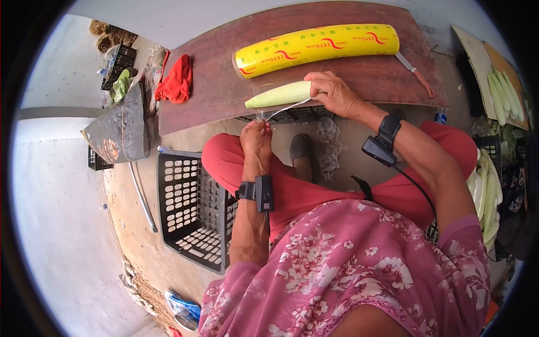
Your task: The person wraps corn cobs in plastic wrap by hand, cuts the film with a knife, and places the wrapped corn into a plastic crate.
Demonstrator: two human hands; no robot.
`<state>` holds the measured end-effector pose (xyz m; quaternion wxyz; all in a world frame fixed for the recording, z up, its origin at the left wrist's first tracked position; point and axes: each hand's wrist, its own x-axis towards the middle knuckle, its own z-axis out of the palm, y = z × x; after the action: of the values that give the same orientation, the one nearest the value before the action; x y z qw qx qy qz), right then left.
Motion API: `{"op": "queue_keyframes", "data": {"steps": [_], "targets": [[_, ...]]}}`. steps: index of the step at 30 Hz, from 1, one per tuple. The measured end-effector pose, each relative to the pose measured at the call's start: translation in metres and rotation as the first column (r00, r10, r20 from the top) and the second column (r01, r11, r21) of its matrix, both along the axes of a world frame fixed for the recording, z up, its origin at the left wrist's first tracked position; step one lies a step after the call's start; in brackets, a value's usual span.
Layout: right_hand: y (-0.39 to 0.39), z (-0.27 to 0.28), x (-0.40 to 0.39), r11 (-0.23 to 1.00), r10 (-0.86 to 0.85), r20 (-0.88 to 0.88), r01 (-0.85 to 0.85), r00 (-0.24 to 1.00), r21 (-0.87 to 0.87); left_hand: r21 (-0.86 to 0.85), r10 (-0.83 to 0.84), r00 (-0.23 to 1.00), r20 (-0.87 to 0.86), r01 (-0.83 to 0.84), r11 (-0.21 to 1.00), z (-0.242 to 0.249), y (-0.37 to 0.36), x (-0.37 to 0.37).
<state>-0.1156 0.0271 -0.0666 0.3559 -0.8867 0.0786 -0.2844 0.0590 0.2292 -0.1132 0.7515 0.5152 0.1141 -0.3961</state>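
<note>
A pale green husked ear, like corn (pixel 279 95), lies near the front edge of the dark red board (pixel 213 70). My right hand (pixel 335 94) is closed round its right end. From there a thin white strip (pixel 287 106) runs down to my left hand (pixel 256 136), whose fingers are pinched at the board's front edge. Clear film shows faintly between the ear's left part and my left fingertips. Behind the ear is a large yellow roll of wrap (pixel 317 48) with red and green print.
A knife (pixel 415 74) with a reddish handle lies right of the roll. Red cloth (pixel 176 80) is on the board's left. A black crate (pixel 193 210) stands below left. More pale green ears (pixel 484 194) are piled at right, others on a board (pixel 506 95) upper right.
</note>
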Motion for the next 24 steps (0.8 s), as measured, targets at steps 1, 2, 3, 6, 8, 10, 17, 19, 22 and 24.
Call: {"op": "queue_keyframes", "data": {"steps": [1, 2, 3, 6, 8, 10, 17, 19, 22, 24], "targets": [[0.000, 0.000, 0.000, 1.000, 0.002, -0.005, -0.002, 1.000, -0.006, 0.036, 0.023, 1.000, 0.020, -0.023, 0.999, 0.005, -0.001, -0.004], [0.000, 0.001, 0.000, 1.000, -0.002, -0.004, 0.002, 1.000, 0.000, 0.071, 0.045, 0.998, 0.041, -0.048, 0.996, 0.009, -0.002, -0.009], [0.001, 0.000, 0.000, 1.000, -0.005, -0.002, 0.005, 1.000, 0.006, 0.105, 0.068, 0.996, 0.063, -0.075, 0.992, 0.012, -0.002, -0.012], [0.000, 0.000, 0.000, 1.000, -0.003, -0.007, 0.003, 1.000, 0.017, 0.166, -0.008, 1.000, 0.019, 0.005, 0.986, 0.014, 0.000, -0.010], [0.000, 0.000, 0.000, 1.000, 0.000, -0.007, 0.000, 1.000, 0.012, 0.157, -0.017, 1.000, 0.009, 0.015, 0.988, 0.016, 0.001, -0.010], [-0.001, -0.002, 0.000, 1.000, 0.001, 0.000, -0.001, 1.000, -0.003, 0.137, -0.015, 1.000, -0.008, 0.016, 0.990, 0.012, 0.003, -0.008], [-0.001, -0.001, 0.000, 1.000, 0.000, -0.019, 0.000, 1.000, 0.011, 0.126, 0.095, 0.994, -0.047, -0.088, 0.988, 0.014, 0.003, -0.007], [0.000, 0.001, -0.001, 1.000, 0.004, -0.025, -0.003, 1.000, 0.016, 0.112, 0.119, 0.990, -0.077, -0.110, 0.988, 0.018, 0.003, -0.007], [-0.001, 0.001, -0.001, 0.999, 0.016, -0.016, -0.017, 1.000, -0.036, 0.040, 0.102, 0.989, -0.106, -0.098, 0.994, 0.025, 0.005, -0.004], [-0.001, 0.000, -0.002, 0.999, 0.021, -0.014, -0.021, 1.000, -0.029, -0.043, 0.066, 0.994, -0.091, -0.070, 0.997, 0.033, 0.007, 0.002]]}}
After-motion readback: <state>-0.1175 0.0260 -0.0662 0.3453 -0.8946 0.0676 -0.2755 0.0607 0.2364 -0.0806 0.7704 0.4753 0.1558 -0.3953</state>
